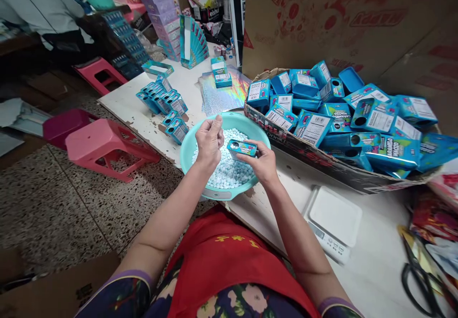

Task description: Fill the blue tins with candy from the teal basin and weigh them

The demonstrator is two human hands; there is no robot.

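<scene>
Over a turquoise basin (189,139) my right hand (264,163) grips a small blue candy box (246,149) by its side. The box has a round hole at one end of its top, turned toward my left hand. Small pale blue and white candies (229,174) fill the basin's bottom. My left hand (208,142) hovers above the basin's left part, just left of the box and apart from it. Its fingers are curled together with the thumb up; whatever they hold, if anything, is hidden.
A carton (300,141) heaped with blue boxes stands right of the basin. Nearer lie a white kitchen scale (334,218) and black scissors (417,270). Several filled-looking boxes (162,96) stand at the table's left, near holographic sheets (229,94). Pink stools (103,141) occupy the floor.
</scene>
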